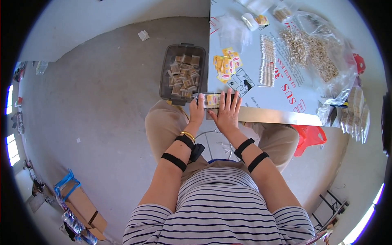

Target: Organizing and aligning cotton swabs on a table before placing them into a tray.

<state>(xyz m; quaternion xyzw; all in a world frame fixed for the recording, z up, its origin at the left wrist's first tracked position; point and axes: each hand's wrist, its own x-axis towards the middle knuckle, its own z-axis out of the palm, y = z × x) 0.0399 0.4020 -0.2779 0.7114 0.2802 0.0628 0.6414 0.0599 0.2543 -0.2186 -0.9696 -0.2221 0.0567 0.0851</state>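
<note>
At the table's near left corner lies a small pack of cotton swabs (212,100) with a yellow card on top of the swabs. My left hand (196,111) grips the pack's left end, with thumb and fingers closed on it. My right hand (227,115) lies flat over the pack's right end, fingers stretched and spread. Just beyond are loose yellow cards (227,63) in a heap. To their right, a long row of cotton swabs (267,61) is laid side by side. Clear plastic bags (234,32) lie behind the cards.
Left of the table, a dark plastic bin (162,77) holds many small filled packs. A large clear bag (343,53) spills loose swabs (314,53) at the right. Bundled packs (354,112) hang at the right corner. Below sits a red plastic bag (310,136); a cardboard box (83,204) stands lower left.
</note>
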